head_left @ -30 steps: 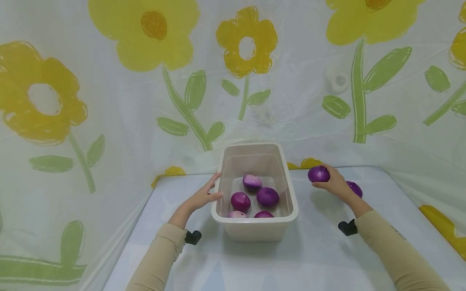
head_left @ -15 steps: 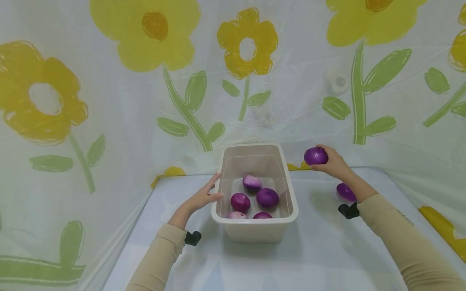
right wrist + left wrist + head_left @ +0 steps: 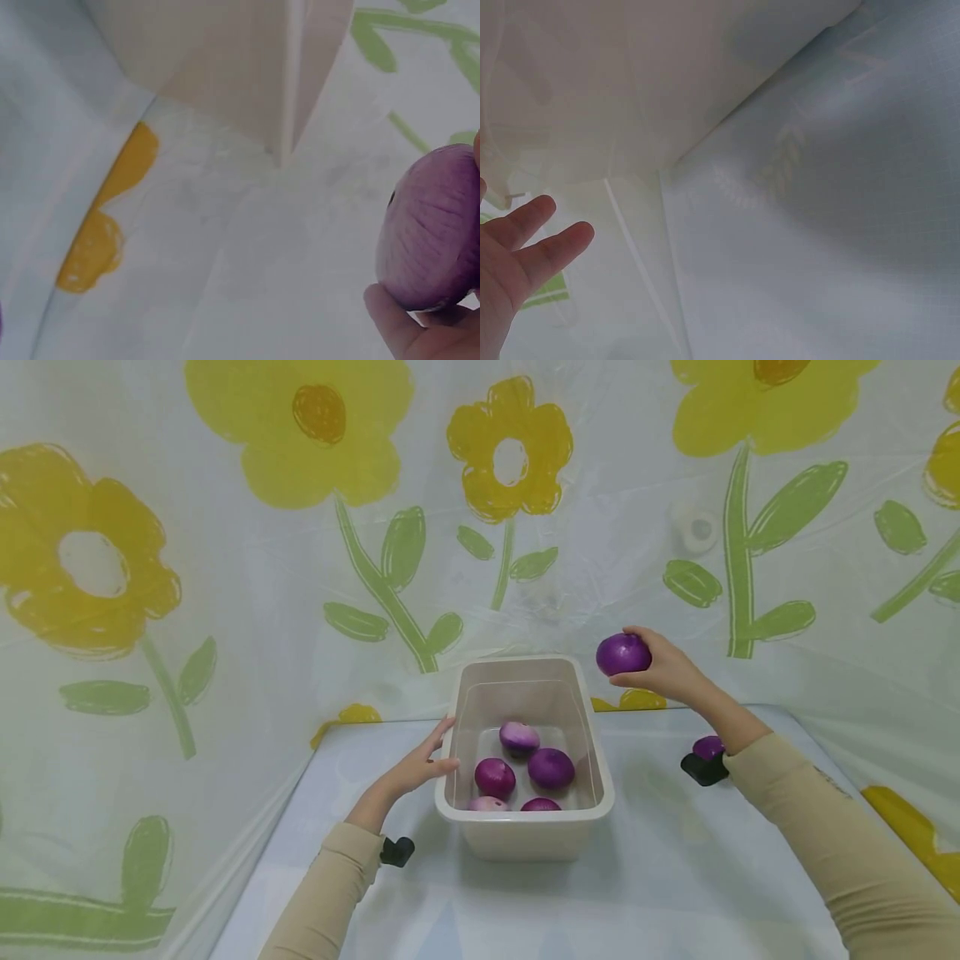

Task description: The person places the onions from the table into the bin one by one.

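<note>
In the head view a beige plastic bin [image 3: 525, 837] stands mid-table with several red onions inside, one of them a dark purple onion [image 3: 551, 769]. My left hand [image 3: 411, 768] rests against the bin's left rim, its fingers spread and fairly straight; the left wrist view catches a few fingertips [image 3: 559, 247] beside the bin wall. My right hand [image 3: 667, 670] grips a red onion [image 3: 622, 655] between thumb and fingers, raised above the table to the right of the bin's far end. The right wrist view shows that onion [image 3: 431, 229] close up.
Another red onion [image 3: 708, 747] lies on the table at the right, partly hidden by the right wrist's black strap piece [image 3: 703, 769]. A white curtain [image 3: 600, 568] printed with yellow flowers hangs behind the table [image 3: 645, 877] and along its sides.
My right hand has lifted the onion off the table area and carried it up and leftward, nearer the bin. The left hand and the bin have stayed put.
</note>
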A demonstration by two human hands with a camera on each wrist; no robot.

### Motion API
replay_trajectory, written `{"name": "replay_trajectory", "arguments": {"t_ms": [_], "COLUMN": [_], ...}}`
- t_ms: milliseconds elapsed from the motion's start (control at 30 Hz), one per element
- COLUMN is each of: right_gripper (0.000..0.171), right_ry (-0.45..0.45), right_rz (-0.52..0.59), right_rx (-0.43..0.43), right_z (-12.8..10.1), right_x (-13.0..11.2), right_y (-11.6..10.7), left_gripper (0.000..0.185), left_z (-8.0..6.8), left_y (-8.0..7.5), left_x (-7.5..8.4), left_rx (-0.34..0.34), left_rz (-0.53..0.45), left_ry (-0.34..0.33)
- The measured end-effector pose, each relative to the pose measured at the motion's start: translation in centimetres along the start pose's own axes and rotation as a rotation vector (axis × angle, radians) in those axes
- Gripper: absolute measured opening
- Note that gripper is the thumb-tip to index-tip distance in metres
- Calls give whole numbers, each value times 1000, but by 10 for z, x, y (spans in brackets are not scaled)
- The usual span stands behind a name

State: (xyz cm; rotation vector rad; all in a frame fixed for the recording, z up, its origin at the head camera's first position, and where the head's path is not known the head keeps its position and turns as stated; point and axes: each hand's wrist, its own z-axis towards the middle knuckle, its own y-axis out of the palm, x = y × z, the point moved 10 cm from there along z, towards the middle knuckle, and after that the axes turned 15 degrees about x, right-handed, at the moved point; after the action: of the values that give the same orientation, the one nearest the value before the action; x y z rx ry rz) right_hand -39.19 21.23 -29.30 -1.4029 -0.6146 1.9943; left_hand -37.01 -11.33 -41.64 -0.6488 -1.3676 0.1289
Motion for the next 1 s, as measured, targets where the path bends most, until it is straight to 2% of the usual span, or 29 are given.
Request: {"name": "replay_trajectory", "arguments": {"t_ms": [100, 367, 567, 633, 800, 867, 1000], "right_gripper": [85, 83, 82, 81, 78, 77, 74], "right_ry": [-34, -68, -92, -99, -108, -118, -135], "right_rz": [4, 64, 102, 99, 158, 178, 164], "right_rx": [-14, -76, -112, -123, -164, -173, -165], "right_z": [1, 0, -6, -9, -15, -17, -20], "right_x": [-18, -55, -74, -78, -85, -88, -90], "right_y": [3, 28, 50, 57, 69, 70, 65], "left_gripper": [85, 89, 92, 92, 85, 83, 87], "left_z": [-6, -8, -9, -8, 2, 6, 8], "left_y": [-1, -2, -2, -1, 0, 1, 1], "left_x": [12, 12, 13, 11, -6, -14, -19], "left_rx": [-3, 1, -2, -1, 9, 16, 35], "left_rz": [1, 8, 21, 26, 4, -2, 15], "left_ry": [4, -14, -25, -22, -10, -3, 6]}}
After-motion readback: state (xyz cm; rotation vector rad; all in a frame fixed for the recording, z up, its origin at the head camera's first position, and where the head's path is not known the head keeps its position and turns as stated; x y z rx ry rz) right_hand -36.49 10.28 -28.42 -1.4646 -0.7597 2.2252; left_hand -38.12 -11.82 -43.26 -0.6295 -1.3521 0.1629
